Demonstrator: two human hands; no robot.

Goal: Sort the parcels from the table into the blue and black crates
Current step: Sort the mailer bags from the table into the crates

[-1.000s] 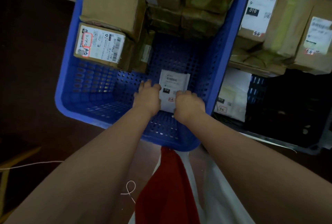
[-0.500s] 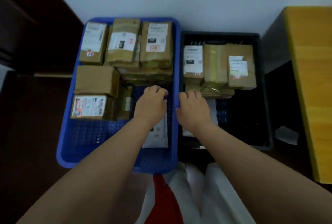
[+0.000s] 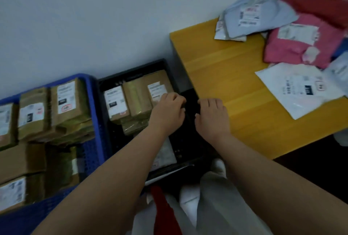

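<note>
Both hands were held empty over the black crate (image 3: 131, 76), the left hand (image 3: 169, 111) with fingers curled loosely above a brown box (image 3: 137, 101), the right hand (image 3: 211, 116) relaxed near the yellow tabletop (image 3: 222, 76). Soft parcels, a white mailer (image 3: 299, 89), a pink one (image 3: 299, 44) and a grey one (image 3: 258, 14), were seen on the tabletop; labelled boxes were packed in the blue crate (image 3: 94, 102) alongside

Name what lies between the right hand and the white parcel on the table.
Only bare tabletop lies between the right hand and the white parcel, per the head view.
</note>
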